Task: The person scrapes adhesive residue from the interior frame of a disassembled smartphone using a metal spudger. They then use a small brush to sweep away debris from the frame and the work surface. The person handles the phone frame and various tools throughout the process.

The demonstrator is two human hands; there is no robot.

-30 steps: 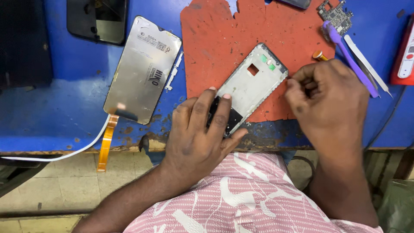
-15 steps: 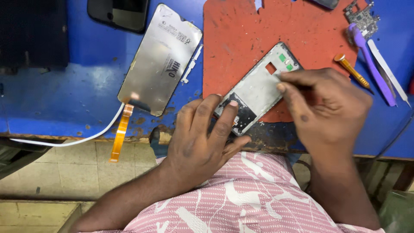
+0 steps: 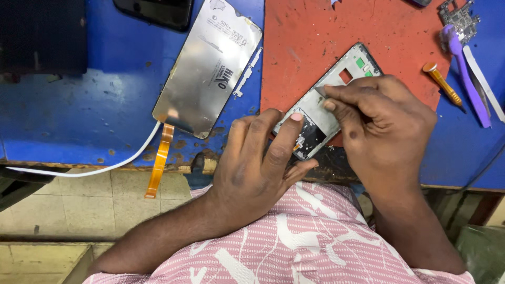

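Note:
A grey phone frame [image 3: 336, 87] lies tilted on the red mat [image 3: 315, 31] at the blue bench's front edge. My left hand [image 3: 258, 163] presses down on the frame's lower end, fingertips on its dark bottom part. My right hand [image 3: 384, 126] is pinched around a thin metal tool [image 3: 319, 91] whose tip touches the middle of the frame. A silver display panel [image 3: 208, 68] with an orange flex cable [image 3: 159, 158] rests face down to the left of the mat.
At the right lie an orange-handled screwdriver [image 3: 443, 87], a purple pry tool [image 3: 465, 71], a white strip [image 3: 483, 81] and a small circuit board [image 3: 460, 16]. A dark phone [image 3: 155, 10] sits at the top. A white cable [image 3: 105, 165] runs along the bench edge.
My right hand has moved left from the frame's upper right to its middle, with the tool tip now on the frame. My left hand has stayed on the frame's lower end.

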